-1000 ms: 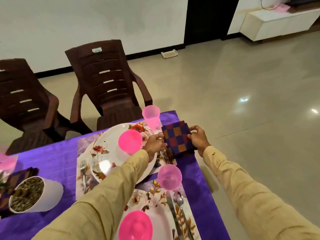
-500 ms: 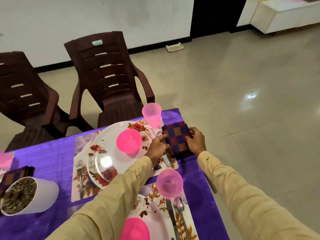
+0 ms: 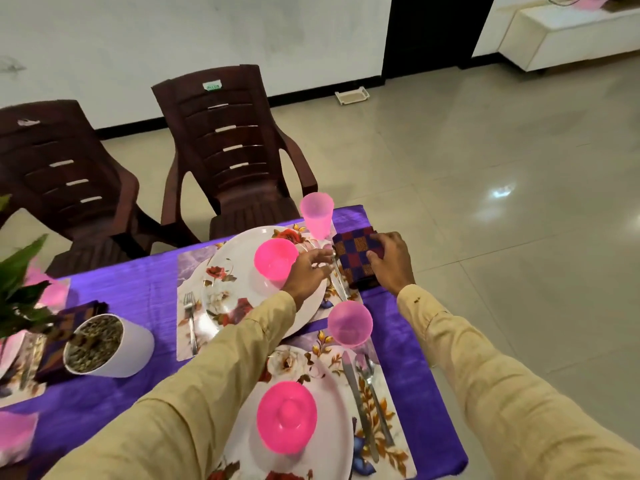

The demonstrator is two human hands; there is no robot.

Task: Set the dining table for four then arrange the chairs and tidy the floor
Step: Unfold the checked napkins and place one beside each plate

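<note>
1. A home dining room: a table (image 3: 152, 282) under a purple cloth carries floral plates (image 3: 239, 271), pink tumblers (image 3: 317, 214), cutlery (image 3: 189, 302) and placemats (image 3: 187, 268)
2. Two brown moulded plastic armchairs (image 3: 225, 140) stand at its far side
3. Glossy beige floor tiles (image 3: 485, 237), a plain white wall (image 3: 173, 39) and a dark doorway (image 3: 436, 29)
4. A low white cabinet (image 3: 568, 36) by the far wall, and a white plant pot (image 3: 131, 348) on the table

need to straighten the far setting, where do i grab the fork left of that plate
Pinch the fork by its handle, the end nearer you, coming from above on its left side. It lies flat on the placemat with tines pointing away, and the floral plate rim crowds its right side.
</note>
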